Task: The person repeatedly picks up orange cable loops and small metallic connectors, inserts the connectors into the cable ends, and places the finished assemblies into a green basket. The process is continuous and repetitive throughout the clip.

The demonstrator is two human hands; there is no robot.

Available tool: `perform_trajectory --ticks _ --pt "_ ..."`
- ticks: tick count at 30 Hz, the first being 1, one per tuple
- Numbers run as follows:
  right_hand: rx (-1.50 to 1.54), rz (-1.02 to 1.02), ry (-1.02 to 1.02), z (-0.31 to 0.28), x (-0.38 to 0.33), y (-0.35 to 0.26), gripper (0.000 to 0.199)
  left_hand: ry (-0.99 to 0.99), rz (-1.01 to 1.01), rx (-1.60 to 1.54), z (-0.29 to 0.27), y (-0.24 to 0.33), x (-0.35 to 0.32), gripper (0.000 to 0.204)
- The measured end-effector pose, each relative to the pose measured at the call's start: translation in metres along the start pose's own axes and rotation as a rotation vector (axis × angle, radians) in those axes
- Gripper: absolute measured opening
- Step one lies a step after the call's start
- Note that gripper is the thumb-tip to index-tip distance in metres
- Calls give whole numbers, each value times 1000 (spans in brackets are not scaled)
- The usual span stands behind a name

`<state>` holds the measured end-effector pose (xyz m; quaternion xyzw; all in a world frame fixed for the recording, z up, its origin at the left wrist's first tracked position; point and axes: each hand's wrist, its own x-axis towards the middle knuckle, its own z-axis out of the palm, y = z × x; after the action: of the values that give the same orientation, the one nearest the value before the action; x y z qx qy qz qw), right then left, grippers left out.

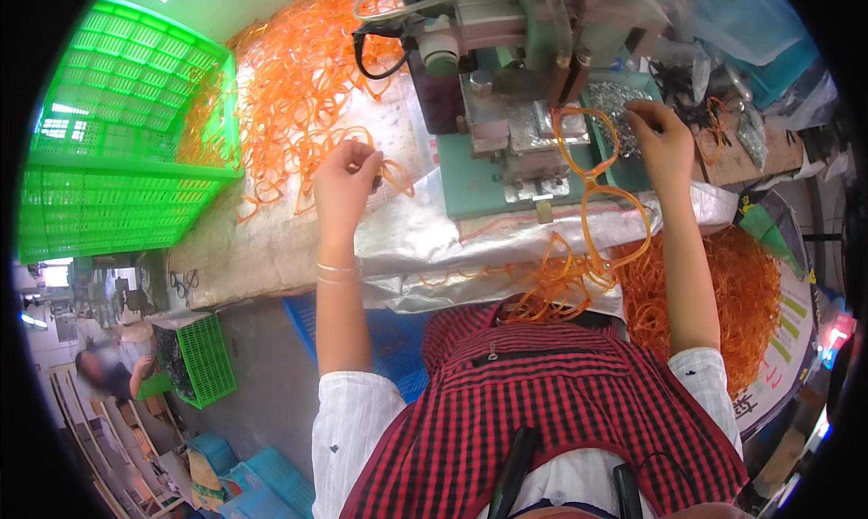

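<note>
My workbench (271, 248) is draped in crinkled silver sheeting, a green press machine (506, 112) near its far edge. My left hand (346, 183) pinches a thin orange frame (391, 171) from the heaped tangle (289, 85) (glossy plastic loops). My right hand (660, 139) pinches another orange frame (588, 148) at the machine's plate.

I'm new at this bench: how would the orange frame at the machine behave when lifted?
The orange frame looks thin and open, so probably light. Beside the right hand it keeps its outline, so likely springy rather than limp. Its loops could snag the orange pile.
</note>
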<state>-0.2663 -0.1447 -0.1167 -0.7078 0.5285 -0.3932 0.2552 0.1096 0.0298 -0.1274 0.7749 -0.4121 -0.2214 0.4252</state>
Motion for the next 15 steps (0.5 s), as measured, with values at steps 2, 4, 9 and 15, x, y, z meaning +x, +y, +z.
perform_trajectory --ticks 2,4,9,15 --pt "-67 22 4 0 -7 0 17 -134 -56 -189 3 -8 4 14" --pt "-140 -54 97 -19 -23 10 16 -72 -81 -429 8 -11 -8 17" --pt "12 115 51 -55 -60 -14 17 -41 -180 -681 -4 -28 -40 34" --pt "328 -68 -240 -23 3 -104 37 -17 -7 -501 -1 12 -4 12"
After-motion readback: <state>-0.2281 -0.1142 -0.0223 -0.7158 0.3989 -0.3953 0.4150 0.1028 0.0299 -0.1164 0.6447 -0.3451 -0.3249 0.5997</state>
